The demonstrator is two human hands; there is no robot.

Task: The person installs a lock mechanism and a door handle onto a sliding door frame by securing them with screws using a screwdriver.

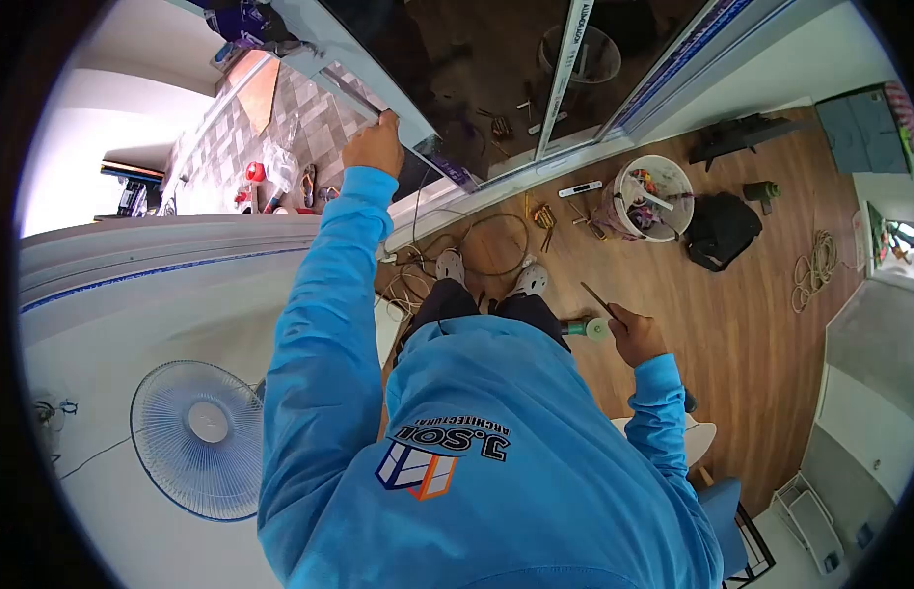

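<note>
My left hand [376, 145] is raised at upper left, its fingers closed over the edge of a light metal door frame [351, 95]. Dark glass [467, 69] fills the panel beside it. Low at my right side, my right hand [636, 336] is closed around a slim, dark, blade-like tool [596, 296] that points up and left. Its handle is hidden in my fist, and I cannot tell its exact kind. Between my feet and the door track, a dark cable [496, 218] lies in loops on the wood floor.
A white bucket [656, 196] with scraps stands at right, beside a black bag [724, 231]. A level [580, 188] and hand tools [543, 221] lie near the track. Coiled rope [815, 270] rests farther right. A fan [207, 422] is at lower left. Tiled floor [310, 128] shows beyond the doorway.
</note>
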